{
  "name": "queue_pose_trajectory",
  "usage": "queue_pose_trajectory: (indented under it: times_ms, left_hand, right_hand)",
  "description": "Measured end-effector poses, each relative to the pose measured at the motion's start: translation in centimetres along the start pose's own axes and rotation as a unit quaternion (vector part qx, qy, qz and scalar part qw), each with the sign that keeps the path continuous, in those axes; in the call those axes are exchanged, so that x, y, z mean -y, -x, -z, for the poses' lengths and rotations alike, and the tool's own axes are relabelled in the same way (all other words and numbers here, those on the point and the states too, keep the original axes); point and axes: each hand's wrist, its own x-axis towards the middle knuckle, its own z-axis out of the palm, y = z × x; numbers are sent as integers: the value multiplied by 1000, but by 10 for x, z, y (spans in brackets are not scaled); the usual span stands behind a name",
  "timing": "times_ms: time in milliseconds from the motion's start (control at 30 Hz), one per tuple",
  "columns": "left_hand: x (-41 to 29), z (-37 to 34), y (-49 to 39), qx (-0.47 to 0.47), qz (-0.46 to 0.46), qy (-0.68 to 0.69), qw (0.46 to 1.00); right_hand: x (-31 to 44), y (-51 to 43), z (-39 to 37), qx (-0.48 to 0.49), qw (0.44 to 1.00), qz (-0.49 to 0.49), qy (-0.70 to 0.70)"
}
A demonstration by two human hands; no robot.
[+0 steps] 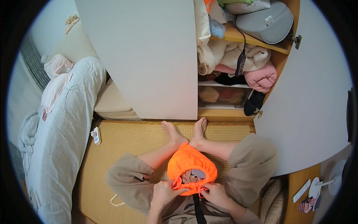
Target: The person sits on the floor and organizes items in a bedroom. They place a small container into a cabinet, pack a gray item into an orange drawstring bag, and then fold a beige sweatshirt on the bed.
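Observation:
An orange drawstring bag (pixel 187 161) rests between my legs, its gathered mouth facing up. Folded brown and grey cloth (pixel 193 175) shows inside the opening. My left hand (pixel 165 193) grips the near left of the rim, with an orange cord loop by its fingers. On the near right, my right hand (pixel 216 193) pinches the rim and cord beside a small knot. A black strap (pixel 199 210) hangs down over my clothing just below the bag.
Ahead stands a wardrobe with an open door (pixel 304 98), holding rolled blankets (pixel 261 77) and a grey case (pixel 264 22). A woven mat (pixel 112 168) lies beneath me, bearing a white hanger (pixel 116 201) and a power strip (pixel 96 135). The bed (pixel 67 145) is at left.

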Motion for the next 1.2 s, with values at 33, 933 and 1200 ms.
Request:
queue_pose_trajectory:
  times_ms: [33, 933, 1200]
  left_hand:
    - [2, 8, 3, 31, 9, 29, 999]
    - [81, -5, -22, -17, 58, 869, 491]
    - [28, -34, -7, -28, -66, 418, 906]
  right_hand:
    - [0, 1, 5, 11, 999, -4, -41]
    - [-45, 16, 86, -165, 690, -18, -704]
    - [4, 3, 102, -155, 808, 257, -506]
